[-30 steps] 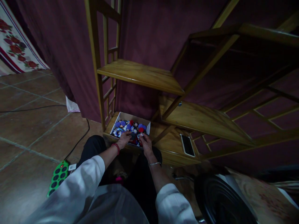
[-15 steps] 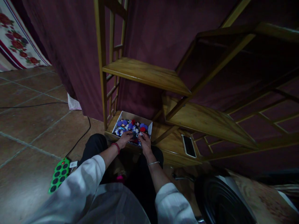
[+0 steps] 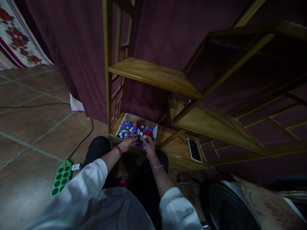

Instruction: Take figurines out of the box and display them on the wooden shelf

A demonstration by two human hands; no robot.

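A white open box [image 3: 121, 125] stands on the low wooden ledge in front of my knees. Small figurines [image 3: 134, 128], blue, white, red and black, are heaped inside it; their details are too small to make out. Over the front of the box, my left hand [image 3: 129, 142] has its fingers curled beside a dark patch among the figurines; what they grip is hidden. Close by on the right, my right hand [image 3: 149, 146] has thumb and fingers bent around a small pale figurine [image 3: 145, 137]. The fingertips of both hands almost meet.
Around the box rises a wooden shelf unit [image 3: 153, 75] with slanted bars. A tablet-like white-framed object [image 3: 194, 150] lies on the ledge to the right. A green power strip [image 3: 61, 178] with a cable is on the tiled floor, and a black round seat [image 3: 226, 204] stands lower right.
The view has shifted slightly, so the shelf sits a little further right. Both hands stay over the box with almost the same finger positions.
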